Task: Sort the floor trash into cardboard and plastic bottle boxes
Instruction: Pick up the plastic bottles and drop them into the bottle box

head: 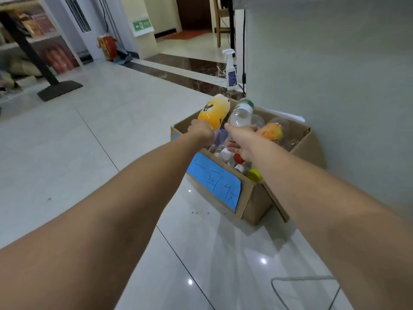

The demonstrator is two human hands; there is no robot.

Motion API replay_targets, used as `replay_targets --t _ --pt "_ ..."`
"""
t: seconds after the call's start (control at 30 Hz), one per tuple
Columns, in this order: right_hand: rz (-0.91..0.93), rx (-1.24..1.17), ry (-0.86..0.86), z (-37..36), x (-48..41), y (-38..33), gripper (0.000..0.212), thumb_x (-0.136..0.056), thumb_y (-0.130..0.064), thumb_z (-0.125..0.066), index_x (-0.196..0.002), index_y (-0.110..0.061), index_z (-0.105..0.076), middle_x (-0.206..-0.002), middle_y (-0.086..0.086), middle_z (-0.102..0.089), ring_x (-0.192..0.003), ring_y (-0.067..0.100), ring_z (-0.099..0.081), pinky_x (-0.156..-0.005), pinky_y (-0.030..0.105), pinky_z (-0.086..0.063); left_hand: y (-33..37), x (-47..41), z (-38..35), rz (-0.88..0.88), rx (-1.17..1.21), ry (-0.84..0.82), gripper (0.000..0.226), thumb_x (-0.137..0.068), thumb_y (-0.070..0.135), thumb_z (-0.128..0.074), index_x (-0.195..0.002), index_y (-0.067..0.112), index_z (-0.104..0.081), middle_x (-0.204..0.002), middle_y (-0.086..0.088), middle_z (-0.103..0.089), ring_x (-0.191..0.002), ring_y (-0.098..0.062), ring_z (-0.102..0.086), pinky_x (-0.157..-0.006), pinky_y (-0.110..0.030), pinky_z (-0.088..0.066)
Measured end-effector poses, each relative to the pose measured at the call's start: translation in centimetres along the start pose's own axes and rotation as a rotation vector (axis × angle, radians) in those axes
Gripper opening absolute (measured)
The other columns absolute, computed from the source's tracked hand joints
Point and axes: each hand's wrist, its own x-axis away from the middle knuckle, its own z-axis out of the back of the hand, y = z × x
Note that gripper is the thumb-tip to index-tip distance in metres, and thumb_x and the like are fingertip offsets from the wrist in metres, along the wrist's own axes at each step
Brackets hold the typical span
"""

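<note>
Head cam view, so: two plastic bottles are held up over the open cardboard box (252,198), both tilted away from the person. The orange bottle (214,113) has a yellow-orange wrap with a dark print on it. The left hand (201,132) has its fingers curled round the near end. Right next to it is a clear bottle (241,114), see-through with a bit of green at the far end, gripped at its near end by the right hand (242,139).

The box below is pretty full: clear bottles, another orange-labelled bottle (271,130), plus a red cap (239,158) and a yellow cap (254,174) poking out. A blue label (214,180) with handwriting is stuck on the front side.

The box sits on the glossy tiled floor (111,130), tucked against the pale wall (335,86). A white spray bottle (231,70) stands further back by the corner.
</note>
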Motion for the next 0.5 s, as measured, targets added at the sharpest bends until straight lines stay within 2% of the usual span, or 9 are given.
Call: replay_targets --t 0.03,0.1,0.13,0.17,0.2,0.23,0.33,0.4,0.5 --pt "0.006 0.033 -0.021 -0.2 -0.3 0.2 0.080 -0.096 -0.035 -0.051 -0.152 -0.015 0.002 -0.072 0.006 -0.047 -0.057 0.012 -0.044 -0.059 0.020 -0.049 0.1 -0.2 -0.1 -0.004 -0.047 0.007 0.043 -0.096 0.008 -0.045 -0.136 -0.006 -0.040 -0.140 -0.022 -0.043 -0.127 -0.037 -0.046 -0.105 -0.044 -0.043" --pt "0.021 0.143 -0.041 -0.5 -0.8 0.8 0.071 -0.094 -0.038 -0.050 -0.151 -0.015 -0.016 -0.072 0.005 -0.045 -0.058 0.015 -0.044 -0.047 0.023 -0.048 0.1 -0.5 -0.7 0.000 -0.124 0.010 0.054 -0.097 0.014 -0.048 -0.143 -0.004 -0.026 -0.144 -0.019 -0.033 -0.132 -0.033 -0.039 -0.108 -0.039 -0.039" --pt "0.031 0.196 -0.049 -0.6 -0.9 1.1 0.066 -0.093 -0.040 -0.050 -0.148 -0.015 -0.025 -0.074 0.005 -0.047 -0.065 0.018 -0.049 -0.053 0.029 -0.053 -0.2 -0.6 -1.2 0.018 -0.128 0.002 0.060 -0.097 0.018 -0.050 -0.146 -0.002 -0.020 -0.147 -0.018 -0.027 -0.133 -0.032 -0.035 -0.109 -0.037 -0.038" --pt "0.049 0.254 -0.045 -0.7 -0.9 1.4 0.059 -0.092 -0.041 -0.050 -0.141 -0.012 -0.035 -0.079 0.006 -0.050 -0.076 0.022 -0.054 -0.071 0.036 -0.057 -0.5 -0.8 -1.7 0.025 -0.132 -0.003 0.064 -0.097 0.021 -0.050 -0.147 -0.002 -0.016 -0.150 -0.017 -0.023 -0.136 -0.031 -0.032 -0.110 -0.037 -0.036" --pt "0.069 0.308 -0.034 -0.8 -0.9 1.6 0.049 -0.093 -0.041 -0.050 -0.131 -0.010 -0.044 -0.083 0.007 -0.052 -0.086 0.024 -0.054 -0.086 0.039 -0.054 -0.9 -0.8 -2.0 0.023 -0.145 -0.013 0.065 -0.098 0.021 -0.046 -0.149 -0.002 -0.013 -0.152 -0.017 -0.019 -0.138 -0.031 -0.029 -0.111 -0.037 -0.033" --pt "0.077 0.340 -0.025 -0.9 -0.7 1.7 0.040 -0.095 -0.039 -0.049 -0.121 -0.009 -0.049 -0.088 0.008 -0.054 -0.092 0.026 -0.054 -0.091 0.039 -0.049 -1.3 -0.8 -2.3 0.021 -0.161 -0.027 0.063 -0.099 0.018 -0.042 -0.149 -0.002 -0.011 -0.154 -0.017 -0.016 -0.139 -0.031 -0.026 -0.113 -0.038 -0.032" --pt "0.132 0.422 0.042 -1.4 -0.8 1.8 0.036 -0.095 -0.036 -0.047 -0.116 -0.009 -0.055 -0.114 0.015 -0.057 -0.104 0.030 -0.058 -0.085 0.036 -0.047 -2.5 -1.0 -2.2 0.014 -0.156 -0.062 0.063 -0.098 0.014 -0.040 -0.150 -0.001 -0.008 -0.155 -0.014 -0.013 -0.140 -0.030 -0.025 -0.113 -0.037 -0.031" --pt "0.196 0.472 0.121 -1.9 -0.6 2.2 0.040 -0.093 -0.035 -0.047 -0.124 -0.011 -0.054 -0.128 0.013 -0.053 -0.114 0.032 -0.054 -0.094 0.040 -0.047 -3.5 -0.6 -1.8 -0.017 -0.141 -0.039 0.068 -0.098 0.017 -0.042 -0.152 0.002 -0.004 -0.158 -0.012 -0.006 -0.144 -0.031 -0.018 -0.117 -0.038 -0.025" --pt "0.334 0.590 0.231 -2.4 0.4 3.5 0.040 -0.094 -0.027 -0.046 -0.130 -0.010 -0.050 -0.137 0.012 -0.041 -0.127 0.031 -0.039 -0.105 0.043 -0.037 -6.0 0.1 -0.6 -0.036 -0.152 0.032 0.065 -0.097 0.012 -0.035 -0.153 0.006 -0.003 -0.160 -0.011 0.000 -0.146 -0.032 -0.013 -0.119 -0.040 -0.020"
